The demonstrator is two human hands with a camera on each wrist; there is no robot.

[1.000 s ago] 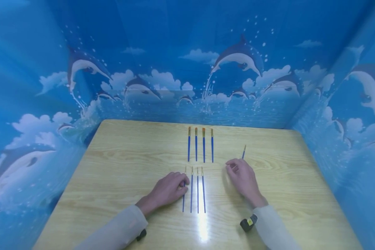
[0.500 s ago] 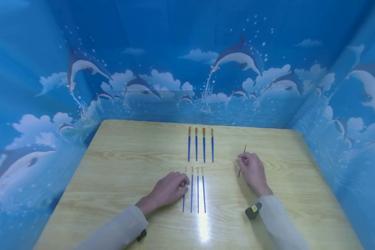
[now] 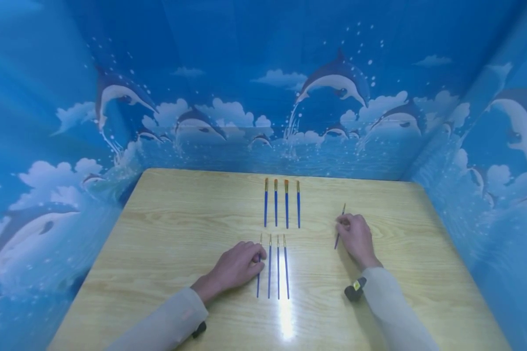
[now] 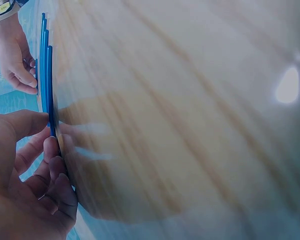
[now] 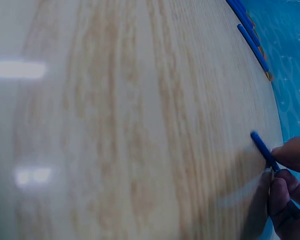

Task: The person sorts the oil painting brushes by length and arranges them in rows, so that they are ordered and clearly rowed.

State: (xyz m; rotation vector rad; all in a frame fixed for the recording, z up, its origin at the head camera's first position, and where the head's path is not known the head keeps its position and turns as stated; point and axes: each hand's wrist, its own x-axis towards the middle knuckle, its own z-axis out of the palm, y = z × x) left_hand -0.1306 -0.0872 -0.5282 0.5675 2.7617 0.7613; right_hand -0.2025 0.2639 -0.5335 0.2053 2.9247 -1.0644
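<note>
My left hand (image 3: 237,263) rests by the near row of thin paintbrushes, its thumb and fingers pinching the leftmost paintbrush (image 3: 258,286) by its blue handle. Three more thin paintbrushes (image 3: 270,270) lie parallel just right of it, tips pointing away. Over on the right, my right hand (image 3: 356,236) pinches the handle of a lone thin paintbrush (image 3: 336,241), which slants slightly with its tip toward the back. In the right wrist view, the blue handle end (image 5: 262,147) sticks out from between thumb and fingers, low over the wood.
Behind the near row, several wider paintbrushes (image 3: 265,209) with orange-brown bristles lie side by side. The light wood table (image 3: 180,204) has a bright glare spot near its front. Blue dolphin-print curtains (image 3: 246,97) enclose its back and sides.
My right hand has shifted right onto the lone paintbrush and now pinches its handle, uncovering the lower end. The left hand and both rows stay as they were.
</note>
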